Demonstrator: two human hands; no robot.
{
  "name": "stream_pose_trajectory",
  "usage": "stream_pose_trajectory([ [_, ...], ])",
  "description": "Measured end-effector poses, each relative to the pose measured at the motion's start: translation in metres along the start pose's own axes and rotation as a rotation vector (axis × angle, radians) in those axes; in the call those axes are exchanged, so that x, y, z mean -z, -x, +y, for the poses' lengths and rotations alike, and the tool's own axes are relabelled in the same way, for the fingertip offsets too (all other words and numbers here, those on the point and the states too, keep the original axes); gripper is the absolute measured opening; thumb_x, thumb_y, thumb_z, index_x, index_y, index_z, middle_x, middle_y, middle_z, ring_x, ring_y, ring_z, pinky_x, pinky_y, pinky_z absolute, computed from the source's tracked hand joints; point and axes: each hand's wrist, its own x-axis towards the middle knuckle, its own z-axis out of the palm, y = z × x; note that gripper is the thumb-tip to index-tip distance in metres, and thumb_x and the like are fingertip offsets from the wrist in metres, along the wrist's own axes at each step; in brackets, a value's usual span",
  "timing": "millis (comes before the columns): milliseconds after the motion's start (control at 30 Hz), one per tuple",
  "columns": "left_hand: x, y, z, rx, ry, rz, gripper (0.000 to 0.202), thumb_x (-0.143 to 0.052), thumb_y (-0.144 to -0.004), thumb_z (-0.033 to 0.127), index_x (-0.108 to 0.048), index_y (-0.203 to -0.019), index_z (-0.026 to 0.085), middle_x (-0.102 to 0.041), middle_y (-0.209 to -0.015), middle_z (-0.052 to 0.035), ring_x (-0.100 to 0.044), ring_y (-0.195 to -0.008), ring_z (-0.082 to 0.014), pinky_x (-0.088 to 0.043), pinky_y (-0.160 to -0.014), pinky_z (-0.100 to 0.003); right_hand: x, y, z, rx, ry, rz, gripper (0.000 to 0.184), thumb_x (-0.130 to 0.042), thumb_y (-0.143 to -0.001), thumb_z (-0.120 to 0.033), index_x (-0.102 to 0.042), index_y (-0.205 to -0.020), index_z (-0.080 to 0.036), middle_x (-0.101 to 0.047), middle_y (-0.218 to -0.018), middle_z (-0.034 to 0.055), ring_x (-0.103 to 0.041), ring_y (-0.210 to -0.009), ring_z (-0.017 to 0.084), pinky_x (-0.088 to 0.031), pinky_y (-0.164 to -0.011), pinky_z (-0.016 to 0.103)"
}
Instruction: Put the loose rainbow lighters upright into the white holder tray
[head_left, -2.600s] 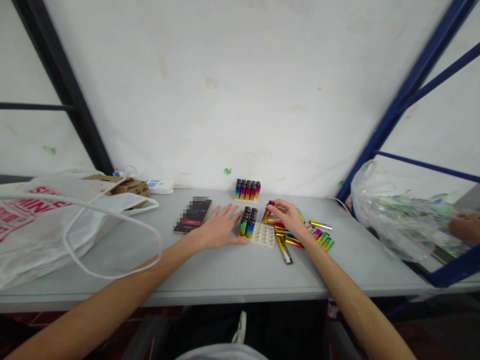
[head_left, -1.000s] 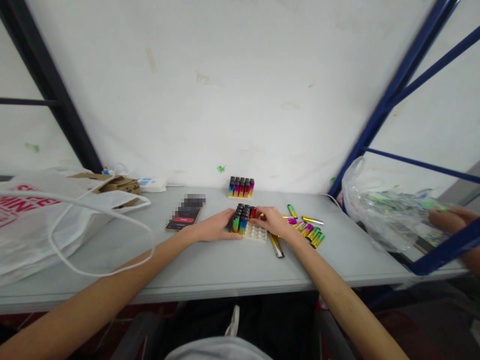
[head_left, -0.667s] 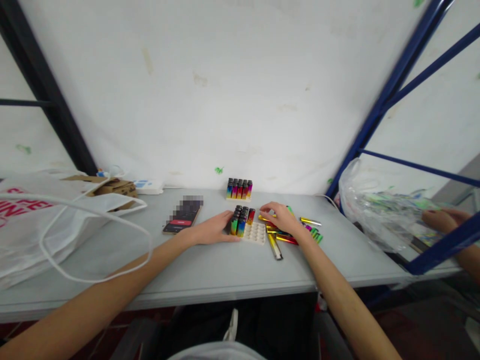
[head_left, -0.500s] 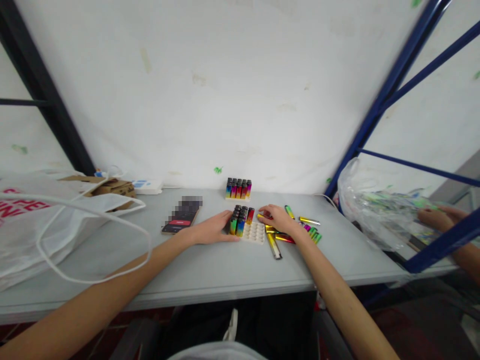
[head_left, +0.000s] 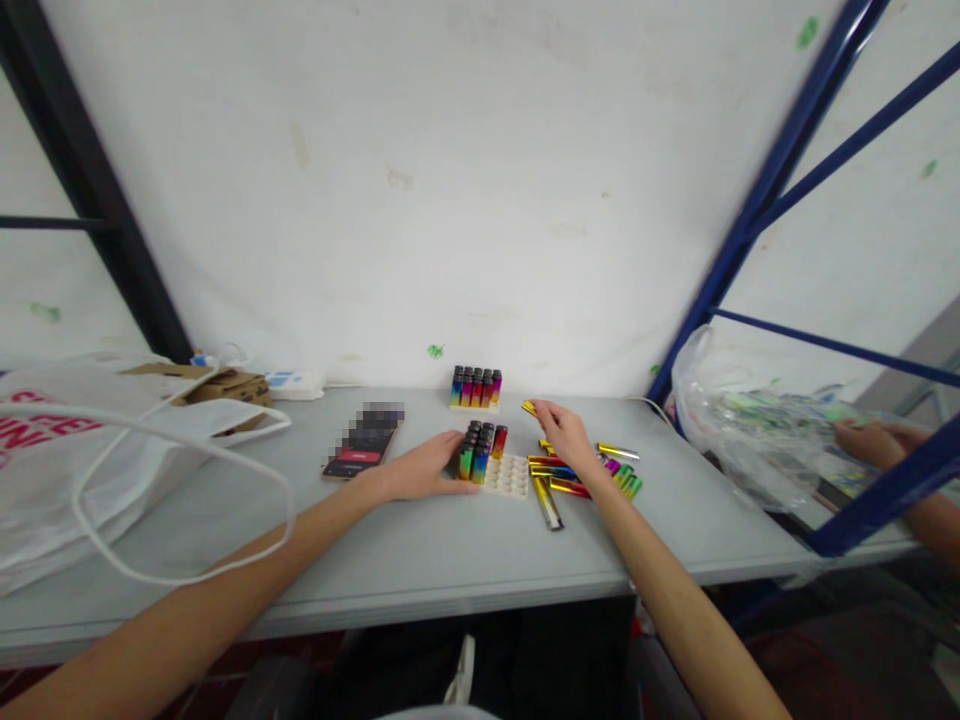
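My left hand [head_left: 427, 467] grips the left side of a white lighter tray [head_left: 508, 478], fingers behind and thumb in front. Several lighters with black tops [head_left: 475, 455] stand upright in its left part, and a red lighter [head_left: 499, 441] stands at the back. The right part of the tray shows bare holes. My right hand [head_left: 562, 432] is closed on a yellow lighter [head_left: 529, 408], raised behind and right of the tray. Beneath that wrist lies a loose pile of shiny lighters [head_left: 566, 487] in yellow, red, blue and green.
A second tray of upright lighters [head_left: 476, 386] stands near the wall. On the left are a phone [head_left: 360, 455], a white plastic bag [head_left: 67, 470], a cardboard box [head_left: 225, 390] and a looping white cable [head_left: 281, 535]. Blue rack posts [head_left: 742, 230], a clear bag [head_left: 720, 420] and another person's hands [head_left: 877, 440] are right.
My right hand has lifted slightly with the yellow lighter, off the pile, uncovering more of it. My left hand stays at the tray. The view has tipped up a little.
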Motion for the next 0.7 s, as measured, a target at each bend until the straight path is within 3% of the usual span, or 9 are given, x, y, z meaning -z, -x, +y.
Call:
stream_pose_trajectory([
  [167, -0.002, 0.0, 0.0, 0.015, -0.027, 0.036, 0.082, -0.078, -0.085, 0.072, -0.059, -0.145, 0.019, -0.065, -0.148, -0.0168, -0.059, -0.141, -0.04, -0.045, -0.124, -0.05, -0.001, -0.001, 0.001, -0.087, -0.192, 0.002, 0.058, -0.062, -0.09, -0.069, -0.073, -0.12, -0.02, -0.064, -0.072, -0.0012, -0.054, -0.061, 0.017, -0.045, -0.056, 0.027],
  [300, -0.005, -0.001, -0.002, 0.03, -0.076, 0.079, 0.086, -0.078, -0.083, 0.076, -0.061, -0.143, 0.018, -0.064, -0.149, -0.0188, -0.057, -0.143, -0.0416, -0.045, -0.124, -0.051, 0.001, -0.002, -0.003, -0.116, -0.23, 0.052, 0.055, -0.074, -0.079, -0.074, -0.069, -0.086, -0.019, -0.06, -0.065, -0.0009, -0.048, -0.058, 0.015, -0.04, -0.054, 0.027],
  [400, -0.005, -0.001, -0.002, 0.029, -0.085, 0.084, 0.086, -0.076, -0.083, 0.078, -0.06, -0.143, 0.019, -0.065, -0.147, -0.0184, -0.059, -0.141, -0.0412, -0.046, -0.122, -0.051, 0.003, -0.003, -0.008, -0.105, -0.247, 0.053, 0.063, -0.064, -0.083, -0.083, -0.063, -0.075, -0.02, -0.059, -0.065, 0.0011, -0.052, -0.062, 0.017, -0.044, -0.058, 0.029],
  [567, -0.004, -0.001, -0.001, 0.034, -0.062, 0.052, 0.084, -0.076, -0.085, 0.077, -0.06, -0.143, 0.018, -0.064, -0.146, -0.0189, -0.059, -0.139, -0.0408, -0.045, -0.123, -0.051, 0.001, 0.002, -0.021, -0.069, -0.431, -0.088, 0.063, -0.051, -0.09, -0.086, -0.056, -0.082, -0.024, -0.055, -0.069, -0.0017, -0.056, -0.062, 0.016, -0.053, -0.065, 0.031],
  [633, -0.004, -0.001, 0.0, 0.022, -0.052, 0.049, 0.082, -0.075, -0.086, 0.077, -0.06, -0.142, 0.019, -0.065, -0.144, -0.0183, -0.059, -0.139, -0.0405, -0.045, -0.122, -0.051, -0.002, 0.004, -0.024, -0.113, -0.502, -0.178, 0.062, -0.053, -0.089, -0.086, -0.056, -0.092, -0.025, -0.046, -0.064, -0.0066, -0.047, -0.053, 0.014, -0.048, -0.056, 0.028],
  [700, -0.004, -0.001, 0.0, 0.021, -0.047, 0.045, 0.082, -0.075, -0.086, 0.077, -0.06, -0.141, 0.018, -0.065, -0.144, -0.0184, -0.059, -0.139, -0.0406, -0.045, -0.122, -0.052, -0.005, 0.005, -0.024, -0.16, -0.49, -0.212, 0.061, -0.055, -0.088, -0.086, -0.055, -0.092, -0.025, -0.035, -0.061, -0.0098, -0.033, -0.047, 0.012, -0.036, -0.046, 0.025],
])
